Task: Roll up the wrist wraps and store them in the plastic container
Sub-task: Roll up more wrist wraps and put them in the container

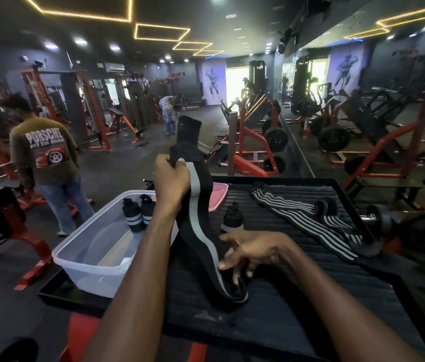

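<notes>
A: Gripped high in the left hand (171,178), the black wrap with the grey stripe (201,220), thumb and fingers curled round it near the top end. Held up so the length hangs straight and untwisted, probably.

B: And lower down, pinched lightly by the right hand (245,253), thumb on the stripe, other fingers loosely bent. Bottom end curling on the black ribbed worktop (297,309) just under that hand. Likely the spot to begin the roll from.

A: Agreed. Stretched taut between both hands, easier to wind tight.

B: Clear plastic container (88,254) at the left edge of the worktop, just beside the left forearm. Already inside, two rolled wraps (138,212) standing on end at the far side.

A: One more rolled wrap (233,218) sitting out on the worktop, near the pink lid (218,192), not stored yet.

B: Further right, a striped wrap (308,218) lying flat and unrolled, well apart from the container.

A: So roughly halfway, by the look of it. Behind the worktop, red gym machines (248,152) and a person in a brown sweatshirt (44,152), facing away.
</notes>
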`<state>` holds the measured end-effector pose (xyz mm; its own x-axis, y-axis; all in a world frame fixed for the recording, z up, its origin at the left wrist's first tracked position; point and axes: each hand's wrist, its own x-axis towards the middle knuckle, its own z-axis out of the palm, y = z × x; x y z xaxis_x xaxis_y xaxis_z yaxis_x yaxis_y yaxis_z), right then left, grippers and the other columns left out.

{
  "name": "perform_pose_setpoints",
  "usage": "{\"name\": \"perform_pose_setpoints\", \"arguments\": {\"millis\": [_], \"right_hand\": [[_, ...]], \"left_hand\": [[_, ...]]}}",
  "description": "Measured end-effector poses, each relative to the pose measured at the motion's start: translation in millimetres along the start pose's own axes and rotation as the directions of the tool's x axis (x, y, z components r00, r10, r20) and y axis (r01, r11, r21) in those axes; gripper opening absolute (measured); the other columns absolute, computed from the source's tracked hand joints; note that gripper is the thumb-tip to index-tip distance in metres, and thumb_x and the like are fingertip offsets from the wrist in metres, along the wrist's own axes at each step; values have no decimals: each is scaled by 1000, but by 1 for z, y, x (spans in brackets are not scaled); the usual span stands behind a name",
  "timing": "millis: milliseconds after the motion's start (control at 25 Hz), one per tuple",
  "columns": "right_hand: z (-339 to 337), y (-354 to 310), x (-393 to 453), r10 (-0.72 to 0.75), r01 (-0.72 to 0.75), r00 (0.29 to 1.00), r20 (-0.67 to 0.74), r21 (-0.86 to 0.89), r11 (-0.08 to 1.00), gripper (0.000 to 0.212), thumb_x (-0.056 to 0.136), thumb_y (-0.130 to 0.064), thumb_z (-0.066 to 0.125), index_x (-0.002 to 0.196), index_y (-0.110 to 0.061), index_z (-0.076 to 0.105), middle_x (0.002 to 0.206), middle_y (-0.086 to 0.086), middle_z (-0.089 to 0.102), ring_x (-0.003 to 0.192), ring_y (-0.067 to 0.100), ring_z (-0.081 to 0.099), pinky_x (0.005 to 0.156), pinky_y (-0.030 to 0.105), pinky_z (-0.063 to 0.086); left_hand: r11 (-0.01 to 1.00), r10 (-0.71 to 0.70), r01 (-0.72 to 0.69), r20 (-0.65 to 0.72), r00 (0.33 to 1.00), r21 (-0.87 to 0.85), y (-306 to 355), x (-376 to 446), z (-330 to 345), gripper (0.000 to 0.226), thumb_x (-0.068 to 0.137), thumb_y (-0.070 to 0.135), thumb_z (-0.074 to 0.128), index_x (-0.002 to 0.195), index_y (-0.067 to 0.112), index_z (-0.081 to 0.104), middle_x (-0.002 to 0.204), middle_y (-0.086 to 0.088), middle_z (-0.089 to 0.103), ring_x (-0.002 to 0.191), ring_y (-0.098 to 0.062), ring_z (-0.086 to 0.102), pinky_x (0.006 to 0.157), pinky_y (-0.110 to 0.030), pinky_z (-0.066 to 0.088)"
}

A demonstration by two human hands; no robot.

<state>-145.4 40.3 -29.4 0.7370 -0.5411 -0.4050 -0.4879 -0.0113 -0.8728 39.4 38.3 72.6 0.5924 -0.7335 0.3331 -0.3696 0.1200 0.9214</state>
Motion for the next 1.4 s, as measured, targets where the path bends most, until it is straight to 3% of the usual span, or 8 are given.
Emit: {"name": "perform_pose_setpoints", "arguments": {"millis": [120,240,400,560,960,1080,1200,1400], "right_hand": [[-11,8,-14,-158,163,983,-97,50,985,10,91,4,62,91,-6,61,72,-4,68,65,10,63,70,32,47],[-27,15,-29,-162,220,953,-255,217,951,18,93,3,57,110,-1,60,105,16,63,98,27,61,90,40,48],[-43,16,-50,-110,123,925,-364,14,992,12,98,-3,57,104,-13,61,95,9,66,84,18,64,79,38,52],[-58,14,-67,-92,93,943,-321,-11,996,36,88,7,65,122,-7,65,123,19,69,117,34,64,108,46,47],[-59,-8,-90,-189,305,873,-449,201,931,30,85,14,61,106,-8,64,89,11,67,80,20,67,71,29,55],[-72,-14,-107,-182,101,880,-440,-201,974,29,89,-1,70,114,-13,63,79,1,66,73,10,62,70,23,48],[-87,-18,-118,-56,-194,924,-378,-588,785,24,88,-11,73,110,-20,75,97,-5,75,93,12,67,89,29,51],[-80,-16,-110,-83,-329,859,-506,-668,667,19,81,-9,70,84,-27,75,84,-10,73,89,15,67,92,38,54]], "left_hand": [[992,-62,59,-23,998,-108,1,-8,-2,24,87,12,54,110,15,48,93,3,58,95,-22,59,84,-37,48],[992,-46,47,15,999,-116,1,-20,-3,39,84,12,57,121,19,45,93,8,58,90,-17,59,82,-35,49],[999,1,-5,76,997,49,-7,-34,1,24,77,21,62,98,21,49,83,1,62,81,-25,61,70,-39,50],[984,34,-54,119,992,172,2,-56,7,22,80,16,64,90,14,45,77,3,53,77,-23,50,60,-33,32],[943,210,-284,351,912,172,46,-85,1,34,83,10,63,115,22,65,99,4,66,91,-16,58,62,-16,38],[903,210,-385,586,782,190,57,-99,-1,45,84,6,61,122,29,63,108,10,64,97,-10,57,68,-8,38],[877,134,-438,774,619,199,58,-116,1,28,84,6,60,104,25,68,101,3,70,96,-17,65,80,-25,52],[942,79,-333,947,310,30,51,-140,-6,36,88,34,73,105,5,65,99,-14,71,88,-19,70,85,-34,55]]}}
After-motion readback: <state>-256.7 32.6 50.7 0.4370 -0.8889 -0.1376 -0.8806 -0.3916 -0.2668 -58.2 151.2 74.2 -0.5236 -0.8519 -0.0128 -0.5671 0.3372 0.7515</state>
